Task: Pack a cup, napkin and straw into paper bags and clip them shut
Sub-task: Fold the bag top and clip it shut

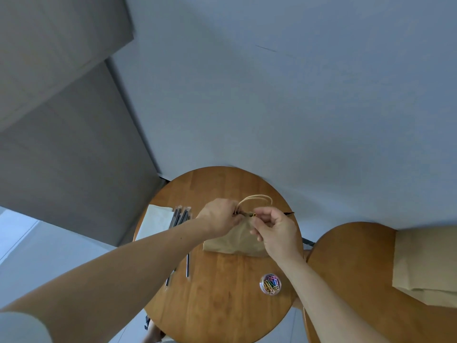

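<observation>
A brown paper bag (232, 241) with twine handles (254, 198) stands on the round wooden table (217, 293). My left hand (218, 216) pinches the bag's closed top edge at its left. My right hand (277, 230) pinches a yellow paper clip (254, 215) against the top edge beside it. A dark straw tip (288, 213) pokes out at the bag's right. The cup and napkin inside are hidden.
White napkins (155, 221) and several wrapped black straws (181, 216) lie at the table's left; one straw (188, 266) lies apart. A clear tub of coloured paper clips (270, 284) sits near the front right. Flat paper bags (427, 263) lie on a second table (351, 280).
</observation>
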The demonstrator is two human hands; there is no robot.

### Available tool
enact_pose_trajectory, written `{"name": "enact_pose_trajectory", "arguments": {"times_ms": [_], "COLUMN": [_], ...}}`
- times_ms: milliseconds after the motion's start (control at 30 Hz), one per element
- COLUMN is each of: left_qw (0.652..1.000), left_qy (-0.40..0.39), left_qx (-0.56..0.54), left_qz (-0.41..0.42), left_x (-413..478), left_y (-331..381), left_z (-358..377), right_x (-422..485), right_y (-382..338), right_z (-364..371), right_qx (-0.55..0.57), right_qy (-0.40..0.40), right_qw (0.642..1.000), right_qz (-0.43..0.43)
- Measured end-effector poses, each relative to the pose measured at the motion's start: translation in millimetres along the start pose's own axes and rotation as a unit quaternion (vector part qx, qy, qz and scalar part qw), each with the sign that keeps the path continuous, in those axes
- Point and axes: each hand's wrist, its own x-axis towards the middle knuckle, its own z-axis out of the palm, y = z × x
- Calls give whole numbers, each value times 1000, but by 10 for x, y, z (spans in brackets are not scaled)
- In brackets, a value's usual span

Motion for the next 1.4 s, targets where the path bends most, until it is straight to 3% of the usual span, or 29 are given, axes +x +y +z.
{"name": "enact_pose_trajectory", "arguments": {"times_ms": [133, 700, 1067, 1400], "left_qw": [1000, 997, 998, 998], "left_qy": [29, 31, 28, 26], "left_qx": [5, 24, -34, -30], "left_qz": [7, 72, 48, 40], "left_x": [24, 76, 49, 33], "left_y": [-5, -49, -91, -84], "left_z": [33, -10, 26, 30], "right_x": [141, 458, 486, 410], "right_y": [16, 137, 122, 146], "right_z": [14, 2, 61, 78], "right_qx": [-113, -273, -348, -373], "right_qy": [26, -11, -43, -26], "right_qw": [990, 935, 916, 906], "right_qz": [-82, -228, -195, -199]}}
